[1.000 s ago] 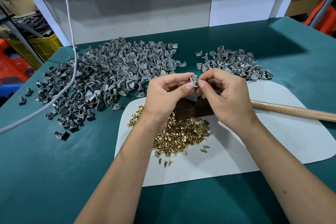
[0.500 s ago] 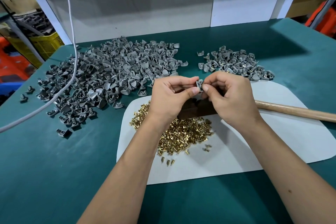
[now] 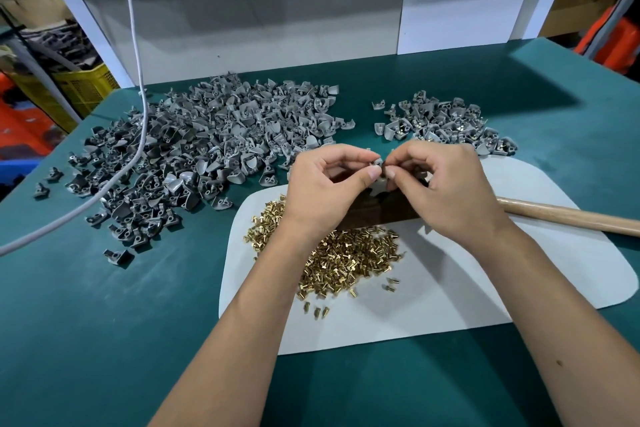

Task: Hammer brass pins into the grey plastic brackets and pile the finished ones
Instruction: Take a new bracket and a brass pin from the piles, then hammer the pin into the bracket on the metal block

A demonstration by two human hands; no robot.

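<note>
**Pin being seated by hand, hammer not yet taken up**

The green worktable (image 3: 104, 340) carries a white mat (image 3: 519, 281) at its middle. Far left of the mat spreads the big heap of unfinished grey brackets (image 3: 207, 146); the smaller finished pile (image 3: 443, 121), with brass glinting in it, lies beyond the mat's far right corner. On the mat sit the dark wooden block (image 3: 381, 215), the hammer handle (image 3: 568, 218) running off to the right, and the scatter of brass pins (image 3: 346, 256) just in front of the block.

Above the block, both hands meet. The left hand (image 3: 325, 184) pinches a single bracket (image 3: 378, 180) between thumb and forefinger; the right hand (image 3: 446, 184) closes its fingertips on the same piece, probably pressing a pin into its hole, though the pin itself is too small to make out.

The step in hand looks like loading. Next, the bracket must go down flat on the block, pin upright, steadied by the left hand while the right frees itself for the hammer.
</note>
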